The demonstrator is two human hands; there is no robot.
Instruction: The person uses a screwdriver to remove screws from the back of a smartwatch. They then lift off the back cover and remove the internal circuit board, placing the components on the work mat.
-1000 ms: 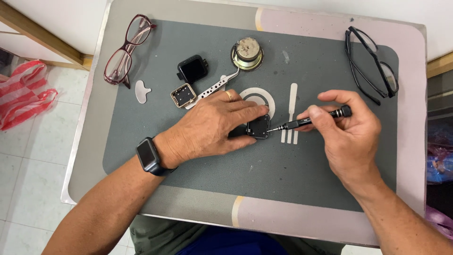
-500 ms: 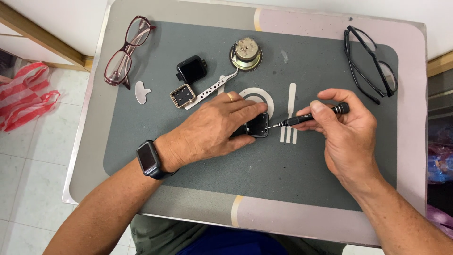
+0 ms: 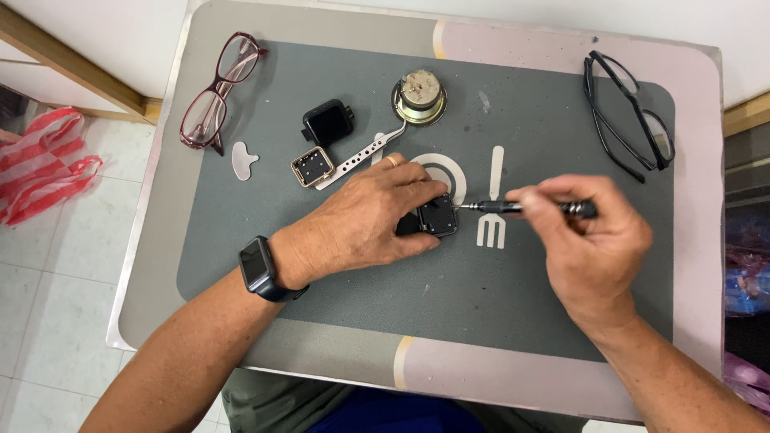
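- We press our left hand (image 3: 365, 220) palm-down on the grey mat (image 3: 497, 313), its fingers curled over a small black square part (image 3: 439, 216) and pinning it in place near the mat's middle.
- Our right hand (image 3: 589, 244) is closed around a slim black screwdriver (image 3: 521, 208), held level, with its tip meeting the right edge of the black square part.
- Whether the tip sits in a screw head we cannot tell; that spot is too small to make out.
- A dark smartwatch (image 3: 258, 269) sits on our left wrist, and a gold ring (image 3: 392, 161) shows on one finger.
- Just above the left hand lie a small square metal-framed piece (image 3: 312, 167), a black square casing (image 3: 328, 122) and a white perforated strap (image 3: 359, 155).
- A round brass-coloured disc (image 3: 419, 98) rests farther up the mat.
- Red-framed glasses (image 3: 210, 95) lie at the tray's upper left, a small white plastic pick (image 3: 243, 159) just below them.
- Black-framed glasses (image 3: 631, 119) lie at the upper right, well apart from both hands.
- A red-and-white striped bag (image 3: 40, 164) sits on the tiled floor to the left.
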